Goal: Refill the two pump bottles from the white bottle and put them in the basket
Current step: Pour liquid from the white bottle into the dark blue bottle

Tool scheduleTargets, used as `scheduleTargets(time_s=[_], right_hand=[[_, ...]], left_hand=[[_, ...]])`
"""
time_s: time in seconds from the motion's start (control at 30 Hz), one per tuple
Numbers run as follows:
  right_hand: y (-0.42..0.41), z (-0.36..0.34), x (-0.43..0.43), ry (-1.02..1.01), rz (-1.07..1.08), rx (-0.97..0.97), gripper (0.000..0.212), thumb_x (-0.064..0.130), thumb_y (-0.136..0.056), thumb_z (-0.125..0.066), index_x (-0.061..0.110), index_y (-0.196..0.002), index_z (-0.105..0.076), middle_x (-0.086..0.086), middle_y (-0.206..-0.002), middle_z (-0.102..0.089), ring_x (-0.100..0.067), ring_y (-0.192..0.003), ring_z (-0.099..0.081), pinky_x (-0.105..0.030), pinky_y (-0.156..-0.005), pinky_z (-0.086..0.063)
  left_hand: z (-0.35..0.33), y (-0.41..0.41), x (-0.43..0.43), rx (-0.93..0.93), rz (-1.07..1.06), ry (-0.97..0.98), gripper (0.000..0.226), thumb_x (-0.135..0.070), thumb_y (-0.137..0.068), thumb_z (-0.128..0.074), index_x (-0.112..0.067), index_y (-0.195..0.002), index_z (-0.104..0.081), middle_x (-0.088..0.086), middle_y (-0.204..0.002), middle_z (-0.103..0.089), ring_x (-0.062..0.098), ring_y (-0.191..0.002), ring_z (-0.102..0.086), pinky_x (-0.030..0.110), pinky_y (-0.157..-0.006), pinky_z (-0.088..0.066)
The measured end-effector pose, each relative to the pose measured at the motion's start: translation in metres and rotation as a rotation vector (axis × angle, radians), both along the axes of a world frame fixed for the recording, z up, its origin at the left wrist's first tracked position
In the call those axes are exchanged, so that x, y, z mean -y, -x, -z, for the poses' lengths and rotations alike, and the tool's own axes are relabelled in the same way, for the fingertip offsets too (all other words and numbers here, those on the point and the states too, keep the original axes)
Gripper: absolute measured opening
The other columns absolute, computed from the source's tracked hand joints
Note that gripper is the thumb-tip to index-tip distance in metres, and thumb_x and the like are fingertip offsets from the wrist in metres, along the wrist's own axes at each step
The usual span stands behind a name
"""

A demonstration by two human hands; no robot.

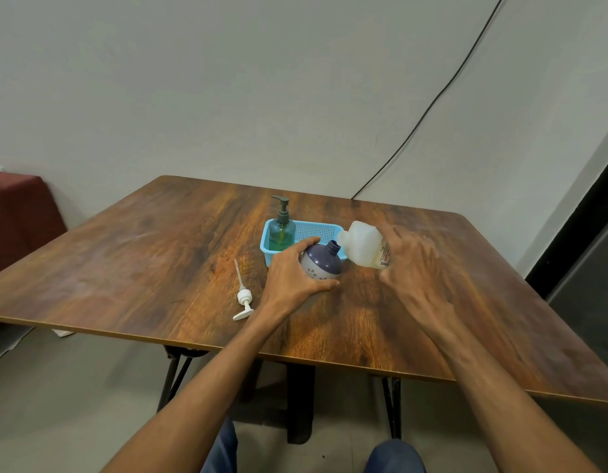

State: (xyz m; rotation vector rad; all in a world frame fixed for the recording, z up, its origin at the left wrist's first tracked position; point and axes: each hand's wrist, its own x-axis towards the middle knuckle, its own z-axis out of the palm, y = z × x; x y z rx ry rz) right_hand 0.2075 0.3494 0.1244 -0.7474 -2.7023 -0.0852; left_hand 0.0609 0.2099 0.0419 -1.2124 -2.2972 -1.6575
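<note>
My left hand grips a round purple pump bottle with a white dotted lower part; its neck is open and tilted toward the right. My right hand holds the white bottle tipped over, its mouth right next to the purple bottle's neck. The purple bottle's white pump head lies flat on the table to the left. A green pump bottle with a dark pump stands upright in the left end of the blue basket, just behind the purple bottle.
Everything sits on a wooden table against a grey wall. A black cable runs down the wall to the table's far edge. A dark red seat stands at far left. My knees show below the table's near edge.
</note>
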Motion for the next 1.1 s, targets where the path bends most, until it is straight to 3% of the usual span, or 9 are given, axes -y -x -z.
scheduleTargets(time_s=[0.4,0.83,0.97,1.1], right_hand=[[0.002,-0.003,-0.005,-0.087,-0.007,-0.03,0.069,0.008,-0.084,-0.068,0.014,-0.148,-0.043,-0.012,-0.142,-0.053,-0.033,-0.129,-0.049,-0.044,-0.105,-0.036],[0.004,0.0,-0.012,-0.167,-0.012,-0.003,0.068,0.005,-0.083,-0.067,0.016,-0.147,-0.045,-0.012,-0.141,-0.054,-0.035,-0.129,-0.049,-0.05,-0.107,-0.033],[0.005,0.001,-0.016,-0.178,-0.018,0.004,0.069,0.004,-0.081,-0.068,0.016,-0.145,-0.047,-0.012,-0.14,-0.055,-0.036,-0.128,-0.049,-0.052,-0.106,-0.035],[0.007,0.008,-0.018,-0.229,-0.007,-0.031,0.076,0.005,-0.065,-0.083,0.016,-0.135,-0.055,-0.015,-0.132,-0.062,-0.04,-0.12,-0.056,-0.056,-0.101,-0.041]], left_hand=[[-0.001,0.001,0.0,-0.017,-0.005,0.035,0.093,-0.045,-0.06,-0.093,-0.017,-0.14,-0.055,-0.001,-0.135,-0.062,0.007,-0.115,-0.058,0.025,-0.101,-0.048],[-0.003,0.0,0.002,-0.015,0.001,0.038,0.092,-0.043,-0.06,-0.093,-0.016,-0.139,-0.055,0.0,-0.135,-0.062,0.004,-0.112,-0.056,0.021,-0.098,-0.046],[-0.003,0.0,0.002,-0.019,0.0,0.04,0.092,-0.043,-0.06,-0.094,-0.017,-0.139,-0.055,0.0,-0.135,-0.062,0.006,-0.113,-0.057,0.026,-0.1,-0.05],[-0.002,0.0,0.003,-0.024,0.003,0.035,0.092,-0.044,-0.058,-0.094,-0.017,-0.138,-0.057,-0.001,-0.133,-0.063,0.008,-0.114,-0.059,0.03,-0.101,-0.052]])
